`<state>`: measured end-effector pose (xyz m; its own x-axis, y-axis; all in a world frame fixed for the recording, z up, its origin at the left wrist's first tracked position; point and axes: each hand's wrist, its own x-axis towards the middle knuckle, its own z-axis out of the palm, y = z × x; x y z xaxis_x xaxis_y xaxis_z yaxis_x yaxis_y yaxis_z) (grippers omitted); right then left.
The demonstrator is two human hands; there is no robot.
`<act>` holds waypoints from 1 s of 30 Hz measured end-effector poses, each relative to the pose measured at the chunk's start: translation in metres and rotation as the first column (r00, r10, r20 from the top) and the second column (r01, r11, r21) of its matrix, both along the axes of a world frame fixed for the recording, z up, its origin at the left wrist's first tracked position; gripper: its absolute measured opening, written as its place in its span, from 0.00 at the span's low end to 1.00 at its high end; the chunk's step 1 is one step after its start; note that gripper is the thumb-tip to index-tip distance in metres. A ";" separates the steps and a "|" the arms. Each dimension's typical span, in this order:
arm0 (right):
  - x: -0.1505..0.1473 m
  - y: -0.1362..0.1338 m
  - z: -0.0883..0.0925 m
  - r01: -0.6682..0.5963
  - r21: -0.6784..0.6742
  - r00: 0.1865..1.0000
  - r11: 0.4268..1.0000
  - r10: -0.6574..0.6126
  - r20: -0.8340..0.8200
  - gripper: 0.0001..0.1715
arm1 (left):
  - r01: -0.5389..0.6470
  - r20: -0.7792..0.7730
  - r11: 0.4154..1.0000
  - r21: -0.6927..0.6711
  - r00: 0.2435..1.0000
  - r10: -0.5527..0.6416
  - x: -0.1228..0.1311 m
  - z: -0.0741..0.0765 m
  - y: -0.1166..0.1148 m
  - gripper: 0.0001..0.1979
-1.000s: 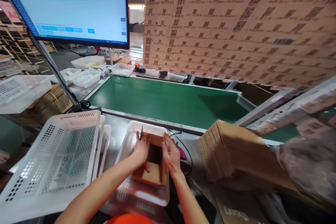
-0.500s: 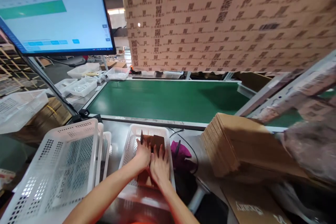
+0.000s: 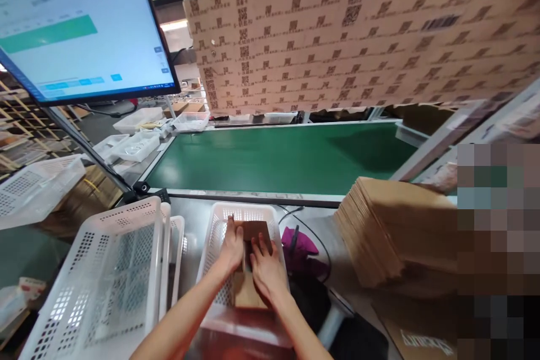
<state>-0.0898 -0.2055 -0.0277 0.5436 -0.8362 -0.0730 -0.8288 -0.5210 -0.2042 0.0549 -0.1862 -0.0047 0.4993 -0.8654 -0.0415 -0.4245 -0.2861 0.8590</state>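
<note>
Left hand and right hand press flat, fingers spread, on a cardboard box; beyond them runs a green conveyor belt.

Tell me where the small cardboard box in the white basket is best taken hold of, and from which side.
Probably its two long sides, coming from above. The cardboard box lies flat in the white basket, long axis running away from the person, and the basket walls block a sideways approach. The left hand and right hand rest on its top.
</note>
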 end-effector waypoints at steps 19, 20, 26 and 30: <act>-0.021 -0.013 -0.047 -0.089 0.216 0.823 0.972 -0.050 0.565 0.35 | 0.143 0.447 0.926 0.349 0.844 -0.298 0.016 -0.004 0.020 0.27; -0.020 -0.012 -0.047 -0.088 0.221 0.826 0.971 -0.053 0.561 0.35 | 0.138 0.452 0.926 0.352 0.841 -0.297 0.015 -0.005 0.019 0.27; -0.019 -0.008 -0.034 -0.073 0.231 0.861 0.970 -0.055 0.505 0.35 | 0.179 0.389 0.945 0.274 0.878 -0.279 0.019 -0.009 0.012 0.25; -0.009 0.008 -0.006 -0.014 0.230 0.925 0.973 -0.075 0.372 0.39 | 0.183 0.277 0.957 0.225 0.930 -0.243 0.030 -0.006 0.007 0.24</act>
